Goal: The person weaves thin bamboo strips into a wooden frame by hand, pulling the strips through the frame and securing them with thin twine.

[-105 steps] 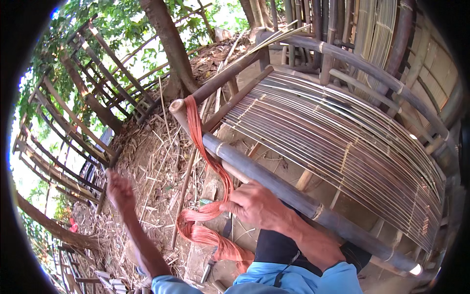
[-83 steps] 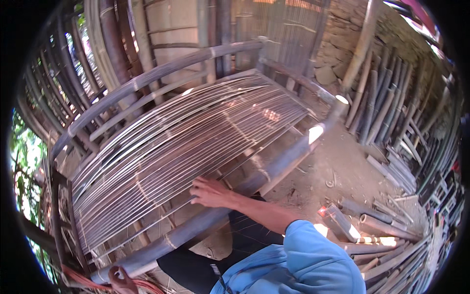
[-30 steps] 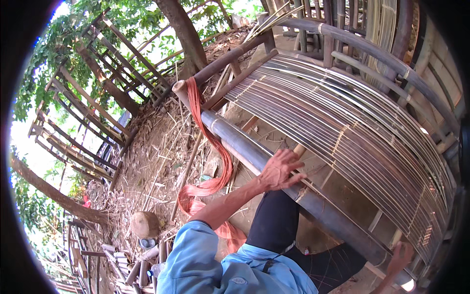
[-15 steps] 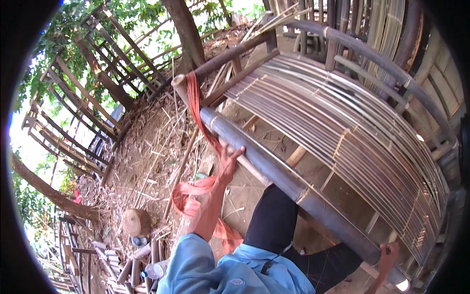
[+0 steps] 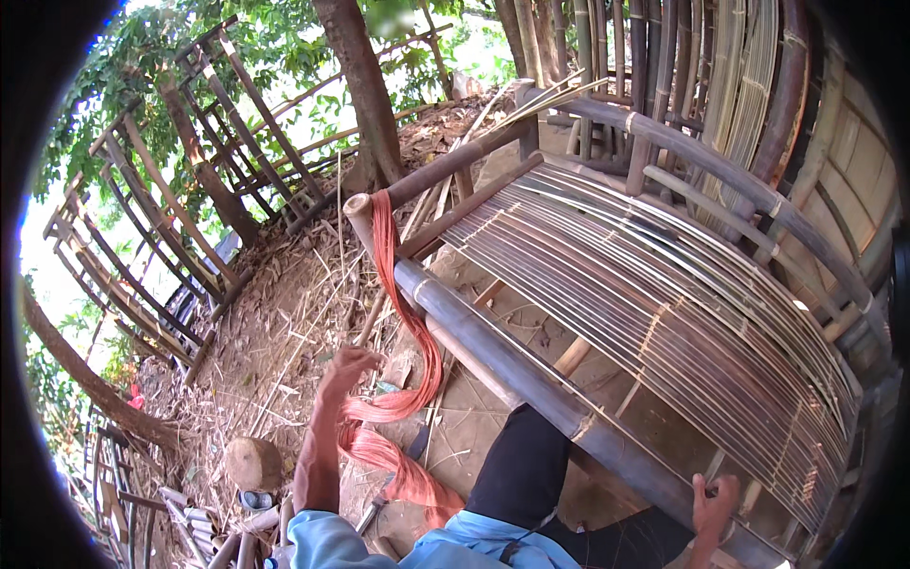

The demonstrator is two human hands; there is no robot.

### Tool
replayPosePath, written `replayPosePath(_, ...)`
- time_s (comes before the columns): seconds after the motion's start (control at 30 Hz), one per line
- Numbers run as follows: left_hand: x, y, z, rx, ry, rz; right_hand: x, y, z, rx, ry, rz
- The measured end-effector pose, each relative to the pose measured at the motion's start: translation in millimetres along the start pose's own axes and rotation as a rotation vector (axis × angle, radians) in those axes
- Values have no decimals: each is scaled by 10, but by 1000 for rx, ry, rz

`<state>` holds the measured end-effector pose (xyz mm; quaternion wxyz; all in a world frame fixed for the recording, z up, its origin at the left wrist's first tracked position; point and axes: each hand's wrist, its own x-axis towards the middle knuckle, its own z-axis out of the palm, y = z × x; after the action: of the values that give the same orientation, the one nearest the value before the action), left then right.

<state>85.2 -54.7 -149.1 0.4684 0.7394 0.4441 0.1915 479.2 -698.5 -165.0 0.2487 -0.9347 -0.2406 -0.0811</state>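
Observation:
My left hand (image 5: 351, 364) hovers left of the bench with its fingers bent and pressed together. Whatever they hold, if anything, is too small to make out. Close by, a long hank of orange-red string (image 5: 417, 327) hangs over the bamboo pole end and trails in loops to the ground. My right hand (image 5: 715, 499) is closed, thumb against fingers, beside the thick dark bamboo front rail (image 5: 540, 356). Any thin thing in its pinch does not show. Behind that rail lies the bench's seat of narrow bamboo slats (image 5: 654, 313), bound with string.
A curved bamboo backrest (image 5: 701, 147) rises behind the seat. Bamboo frames (image 5: 251, 114) lean at the left beside a tree trunk (image 5: 355, 85). A cut log (image 5: 253, 463) and bamboo offcuts (image 5: 204, 526) lie on littered ground. Upright bamboo poles (image 5: 654, 57) stand at the back.
My left hand has moved left, away from the front rail and the orange-red string. My right hand has shifted a little left along the rail. The view has tilted slightly.

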Motion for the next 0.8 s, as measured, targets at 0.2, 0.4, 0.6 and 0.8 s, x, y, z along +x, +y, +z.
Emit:
replayPosePath(0.2,-267,165,-332,583,184,97,77,-624,3,-88,245,-101)
replayPosePath(0.4,140,634,498,513,131,119,368,-1266,389,263,-124,-136)
replayPosePath(0.6,967,851,1414,540,64,562,591,-1351,524,163,-204,-245)
replayPosePath(0.8,1216,1023,1572,431,115,772,600,-1373,-232,85,-66,-324)
